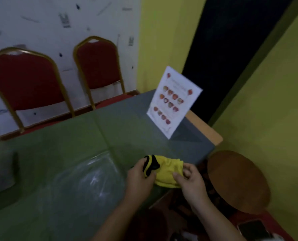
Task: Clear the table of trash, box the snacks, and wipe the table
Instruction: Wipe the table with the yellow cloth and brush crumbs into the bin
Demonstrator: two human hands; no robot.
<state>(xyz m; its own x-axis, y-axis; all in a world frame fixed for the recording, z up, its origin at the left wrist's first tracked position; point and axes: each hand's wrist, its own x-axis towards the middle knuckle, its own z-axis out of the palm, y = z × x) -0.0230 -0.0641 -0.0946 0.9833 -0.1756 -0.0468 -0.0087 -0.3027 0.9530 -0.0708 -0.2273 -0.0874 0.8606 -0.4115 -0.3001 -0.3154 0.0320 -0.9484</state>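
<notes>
hands meet over the near corner of the table [61, 146], whose flat top wears a smooth dull green cover. left hand [140, 176] curls round the black-trimmed end of a soft, bunched yellow cloth [165, 173]; right hand [190, 181] pinches its other end between thumb and fingers. just left of the cloth lies crinkled clear plastic [85, 181]. beyond the cloth a stiff white printed card [174, 101] stands tilted. beyond the table's far edge stand two red padded chairs [28, 80] with gold frames.
</notes>
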